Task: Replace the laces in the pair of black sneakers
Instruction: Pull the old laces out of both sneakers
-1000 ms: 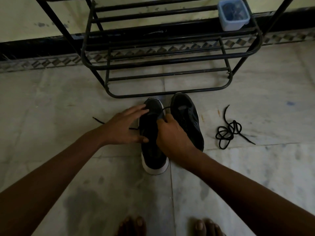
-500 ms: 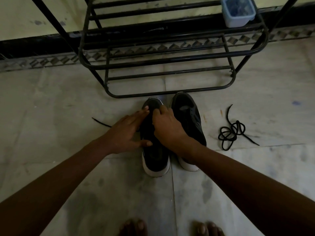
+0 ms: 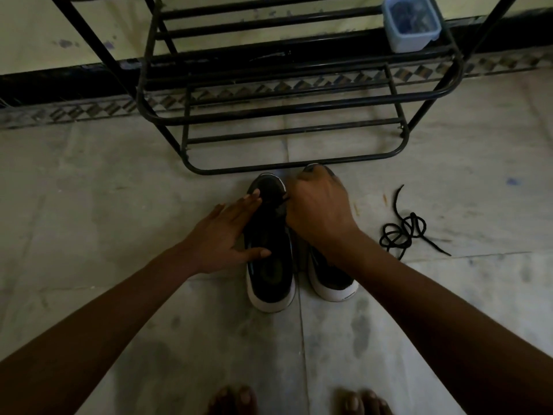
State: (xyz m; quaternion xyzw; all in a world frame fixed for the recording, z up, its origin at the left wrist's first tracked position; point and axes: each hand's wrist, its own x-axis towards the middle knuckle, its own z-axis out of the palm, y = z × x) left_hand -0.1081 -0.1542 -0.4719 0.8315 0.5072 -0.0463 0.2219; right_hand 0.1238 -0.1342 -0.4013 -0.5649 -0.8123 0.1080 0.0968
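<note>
Your bare toes sit at the bottom edge on the pale tiled floor, with a tile seam running up toward the shoes. Ahead of them the pair stands side by side, heels toward you and toes toward the wall.

The left sneaker has a black upper, a white sole rim and an open dark mouth. The right sneaker matches it, but your wrist covers its front half.

Your left grip is released. Its fingers lie straight along the outer side of the left sneaker, and the thumb reaches across the shoe's opening.

Your right grip is clenched, knuckles up, over the toes of the pair. It is grasping the threaded lace, a thin dark strand at the left sneaker's front eyelets. The fingertips themselves are hidden.

To the right, well apart from the right sneaker, the loose lace lies in a tangle with two ends trailing out. The widest stretch of floor lies to your left.

Straight ahead, the bottom rail of the black metal shoe rack curves just past both toes. Whether the right toe touches it, you cannot tell.

A small pale plastic container stands on an upper shelf at the rack's right end. Behind it run the dark skirting and patterned border of the wall.
</note>
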